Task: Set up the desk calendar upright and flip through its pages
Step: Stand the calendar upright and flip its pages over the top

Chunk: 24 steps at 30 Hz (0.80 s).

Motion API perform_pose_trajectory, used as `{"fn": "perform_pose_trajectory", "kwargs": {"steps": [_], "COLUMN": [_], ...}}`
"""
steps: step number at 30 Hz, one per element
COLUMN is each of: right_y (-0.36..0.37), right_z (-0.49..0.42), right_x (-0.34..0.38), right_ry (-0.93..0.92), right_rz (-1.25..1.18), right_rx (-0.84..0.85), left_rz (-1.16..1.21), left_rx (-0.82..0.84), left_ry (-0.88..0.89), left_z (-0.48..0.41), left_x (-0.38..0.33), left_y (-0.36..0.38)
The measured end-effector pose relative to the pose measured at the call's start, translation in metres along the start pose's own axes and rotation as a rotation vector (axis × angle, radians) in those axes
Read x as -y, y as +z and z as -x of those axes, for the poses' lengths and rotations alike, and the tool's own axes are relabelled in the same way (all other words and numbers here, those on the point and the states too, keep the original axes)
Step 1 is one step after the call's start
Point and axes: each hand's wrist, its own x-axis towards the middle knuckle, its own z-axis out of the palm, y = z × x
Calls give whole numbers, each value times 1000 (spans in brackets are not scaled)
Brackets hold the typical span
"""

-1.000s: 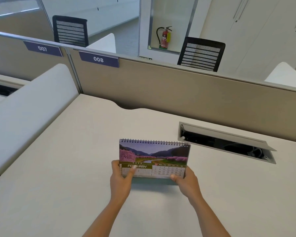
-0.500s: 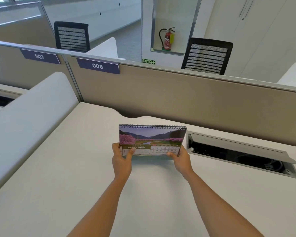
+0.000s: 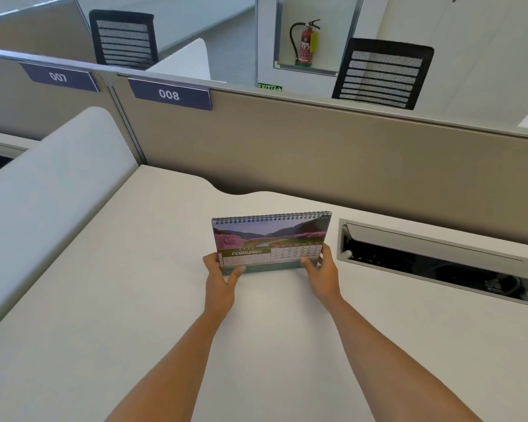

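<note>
On matte desk (image 3: 104, 300): both hands pinch glossy spiral-bound calendar (image 3: 270, 236) lower corners, upright.

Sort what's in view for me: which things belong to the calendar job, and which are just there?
Job: spiral-bound desk calendar showing February; left hand; right hand; white desk top.

Not involved: open grey cable hatch; red fire extinguisher; black mesh chair; "008" label.

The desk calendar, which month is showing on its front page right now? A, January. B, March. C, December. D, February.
D: the desk calendar, held at its lower corners by the left hand and the right hand, shows the word FEBRUARY in a green band under the landscape picture.
</note>
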Motion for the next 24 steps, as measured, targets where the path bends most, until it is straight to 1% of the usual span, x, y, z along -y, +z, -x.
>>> {"fn": "perform_pose_trajectory", "kwargs": {"steps": [4, 5, 8, 11, 16, 19, 21, 24], "right_y": [6, 9, 12, 12, 5, 3, 3, 0], "right_z": [22, 27, 42, 49, 58, 67, 72, 79], "right_x": [-1, 0, 2, 5, 10, 15, 20, 28], "right_ry": [67, 76, 79, 98, 131, 141, 131, 134], "right_rz": [4, 11, 51, 120, 186, 217, 207, 22], "right_rx": [-89, -98, -78, -51, -23, -13, -72, -193], "left_rz": [40, 0, -245, -389, -690, -777, -800, -839], "left_rx": [6, -8, -4, 102, 319, 391, 414, 440], "left_ry": [-25, -43, -119, -151, -69, -38, -41, -53], "left_z": [12, 16, 31, 46, 72, 93, 101, 111], "left_x": [-4, -1, 12, 24, 39, 43, 42, 39], "left_y": [6, 6, 5, -2, -16, -23, -25, -28]}}
